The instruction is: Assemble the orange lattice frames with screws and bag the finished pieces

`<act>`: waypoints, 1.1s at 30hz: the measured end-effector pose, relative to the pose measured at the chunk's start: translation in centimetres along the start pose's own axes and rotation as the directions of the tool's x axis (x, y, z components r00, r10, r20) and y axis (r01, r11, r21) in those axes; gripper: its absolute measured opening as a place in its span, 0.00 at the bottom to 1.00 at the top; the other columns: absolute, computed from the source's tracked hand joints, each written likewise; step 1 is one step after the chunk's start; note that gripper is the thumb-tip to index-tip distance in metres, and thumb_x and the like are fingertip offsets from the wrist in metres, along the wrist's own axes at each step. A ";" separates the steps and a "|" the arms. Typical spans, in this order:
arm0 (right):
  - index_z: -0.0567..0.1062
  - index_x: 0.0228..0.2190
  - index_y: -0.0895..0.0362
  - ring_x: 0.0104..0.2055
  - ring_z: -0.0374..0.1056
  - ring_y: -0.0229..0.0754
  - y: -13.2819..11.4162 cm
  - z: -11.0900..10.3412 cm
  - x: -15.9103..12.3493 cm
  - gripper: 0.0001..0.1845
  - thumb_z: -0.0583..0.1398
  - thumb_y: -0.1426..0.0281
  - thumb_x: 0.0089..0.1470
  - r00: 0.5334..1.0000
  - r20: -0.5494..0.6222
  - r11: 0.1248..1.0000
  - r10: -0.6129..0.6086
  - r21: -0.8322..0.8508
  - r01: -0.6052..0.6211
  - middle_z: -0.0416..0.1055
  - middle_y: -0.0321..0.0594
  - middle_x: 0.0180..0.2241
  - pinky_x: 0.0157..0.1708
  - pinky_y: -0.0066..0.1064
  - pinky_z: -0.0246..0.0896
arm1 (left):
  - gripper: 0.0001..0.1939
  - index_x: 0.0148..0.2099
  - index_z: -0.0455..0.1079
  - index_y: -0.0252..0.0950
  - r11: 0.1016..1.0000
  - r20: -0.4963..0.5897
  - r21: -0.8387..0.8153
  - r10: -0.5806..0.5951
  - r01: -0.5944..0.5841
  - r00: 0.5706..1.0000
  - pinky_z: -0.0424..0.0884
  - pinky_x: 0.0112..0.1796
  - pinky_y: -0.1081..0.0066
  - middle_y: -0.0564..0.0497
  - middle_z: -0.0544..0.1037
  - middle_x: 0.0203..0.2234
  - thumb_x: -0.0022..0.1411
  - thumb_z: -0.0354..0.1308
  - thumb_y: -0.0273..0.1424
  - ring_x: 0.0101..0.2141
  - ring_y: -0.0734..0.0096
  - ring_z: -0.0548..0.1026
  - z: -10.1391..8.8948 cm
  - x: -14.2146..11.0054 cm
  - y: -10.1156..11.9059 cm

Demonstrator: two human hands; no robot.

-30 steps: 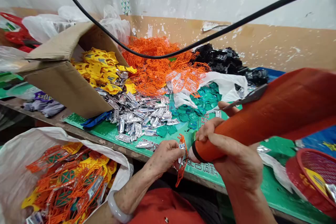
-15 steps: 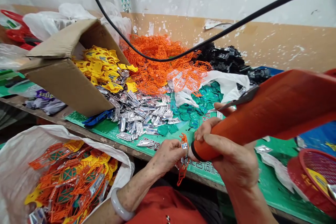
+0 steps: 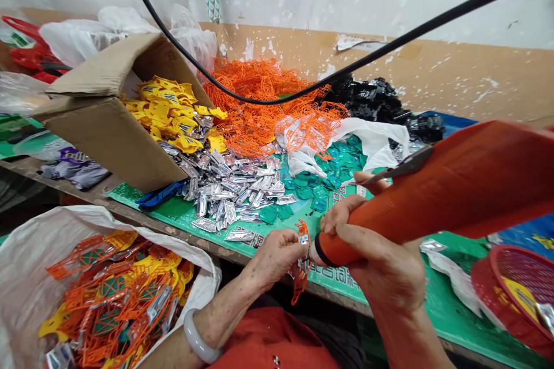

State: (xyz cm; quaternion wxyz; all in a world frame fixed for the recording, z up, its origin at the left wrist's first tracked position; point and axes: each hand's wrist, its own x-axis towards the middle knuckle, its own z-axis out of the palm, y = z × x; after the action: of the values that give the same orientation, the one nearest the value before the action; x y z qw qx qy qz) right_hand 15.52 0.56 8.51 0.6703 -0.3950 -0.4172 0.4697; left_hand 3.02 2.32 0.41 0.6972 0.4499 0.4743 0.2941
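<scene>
My left hand [image 3: 279, 253] pinches a small orange plastic frame piece [image 3: 300, 288] with a silvery part on it, above the table's front edge. My right hand [image 3: 383, 265] is wrapped round a thick orange-red tool, tube-shaped [image 3: 376, 228], with a black ring near its pale nose. That nose meets the frame piece beside my left fingertips; the exact contact is hidden. Along the tool's upper side lies a dark pointed metal strip [image 3: 404, 166], one finger near its tip. Silvery plastic parts [image 3: 238, 190] and green clear parts [image 3: 318, 187] lie just beyond my hands.
A tipped cardboard box [image 3: 108, 132] spills yellow parts [image 3: 167, 109]. Behind are an orange frame heap [image 3: 255, 98] and black parts [image 3: 372, 98]. A white sack [image 3: 26, 259] of assembled pieces stands front left, a red basket [image 3: 489, 277] right. A black cable [image 3: 268, 102] hangs across.
The wide rear end of the orange tool has dipped slightly. My left hand and the frame piece stay where they were.
</scene>
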 end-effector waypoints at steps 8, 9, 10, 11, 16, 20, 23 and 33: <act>0.65 0.49 0.49 0.23 0.66 0.37 0.0 0.3 0.0 0.34 0.65 0.76 0.38 0.999 0.036 1.000 0.005 -0.016 -0.005 0.70 0.27 0.21 0.26 0.32 0.65 | 0.09 0.22 0.64 0.36 0.999 0.032 -0.053 -0.006 0.008 0.999 0.64 0.21 0.75 0.56 0.69 0.18 0.45 0.57 0.35 0.19 0.76 0.66 -0.1 0.2 -0.4; 0.65 0.49 0.49 0.23 0.66 0.37 -0.1 0.4 0.0 0.34 0.65 0.76 0.38 0.999 0.036 1.000 0.007 -0.020 -0.006 0.70 0.27 0.21 0.26 0.32 0.65 | 0.09 0.22 0.64 0.36 0.998 0.033 -0.058 -0.007 0.009 0.999 0.64 0.21 0.75 0.56 0.69 0.18 0.46 0.57 0.35 0.19 0.76 0.66 -0.1 0.3 -0.5; 0.65 0.49 0.49 0.23 0.66 0.37 -0.1 0.4 0.0 0.34 0.65 0.76 0.38 0.999 0.034 1.000 0.008 -0.023 -0.007 0.70 0.27 0.21 0.26 0.32 0.65 | 0.09 0.22 0.64 0.36 0.998 0.033 -0.063 -0.009 0.011 0.999 0.64 0.21 0.75 0.56 0.69 0.18 0.46 0.57 0.35 0.19 0.76 0.66 -0.1 0.3 -0.5; 0.65 0.49 0.49 0.23 0.66 0.37 -0.1 0.4 0.0 0.34 0.65 0.76 0.38 1.000 0.029 1.000 0.008 -0.023 -0.008 0.70 0.27 0.21 0.26 0.32 0.64 | 0.09 0.22 0.64 0.36 0.998 0.034 -0.067 -0.011 0.014 0.999 0.64 0.21 0.75 0.56 0.69 0.18 0.46 0.57 0.35 0.19 0.76 0.66 -0.1 0.3 -0.6; 0.65 0.45 0.51 0.23 0.65 0.37 0.0 0.4 0.0 0.30 0.65 0.76 0.38 0.999 0.032 0.999 0.016 -0.029 -0.015 0.69 0.26 0.20 0.25 0.31 0.64 | 0.08 0.23 0.66 0.36 0.995 0.022 -0.096 -0.015 0.017 1.000 0.64 0.20 0.75 0.56 0.69 0.18 0.45 0.58 0.34 0.18 0.76 0.66 0.0 0.4 -0.9; 0.66 0.42 0.50 0.23 0.65 0.36 0.5 0.1 -0.3 0.27 0.65 0.77 0.38 0.999 0.034 0.999 0.004 -0.032 -0.003 0.69 0.26 0.21 0.26 0.32 0.64 | 0.07 0.23 0.67 0.35 0.993 -0.013 -0.117 -0.018 0.016 1.000 0.61 0.19 0.76 0.56 0.69 0.16 0.46 0.58 0.34 0.17 0.77 0.64 0.4 0.4 -1.0; 0.70 0.30 0.53 0.26 0.65 0.36 1.1 -0.5 -0.6 0.14 0.65 0.77 0.40 0.998 0.067 0.997 0.000 -0.071 0.004 0.69 0.29 0.24 0.28 0.32 0.65 | 0.08 0.22 0.66 0.35 0.991 -0.034 -0.130 -0.025 0.020 0.999 0.59 0.18 0.77 0.56 0.68 0.15 0.46 0.58 0.34 0.16 0.77 0.63 0.6 0.3 -1.1; 0.72 0.32 0.53 0.27 0.65 0.35 2.1 -0.8 -0.8 0.15 0.66 0.77 0.39 0.998 0.062 0.991 0.001 -0.133 0.007 0.67 0.30 0.26 0.36 0.36 0.68 | 0.08 0.23 0.64 0.35 0.984 -0.055 -0.172 -0.049 0.039 0.997 0.54 0.19 0.76 0.58 0.66 0.15 0.44 0.59 0.33 0.15 0.79 0.59 0.7 0.5 -1.9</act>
State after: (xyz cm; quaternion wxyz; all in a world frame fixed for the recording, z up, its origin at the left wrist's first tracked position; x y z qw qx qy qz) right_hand 15.43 0.19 6.13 0.6299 -0.4235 -0.4688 0.4519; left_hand 3.79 1.70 -1.37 0.7252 0.3689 0.4776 0.3316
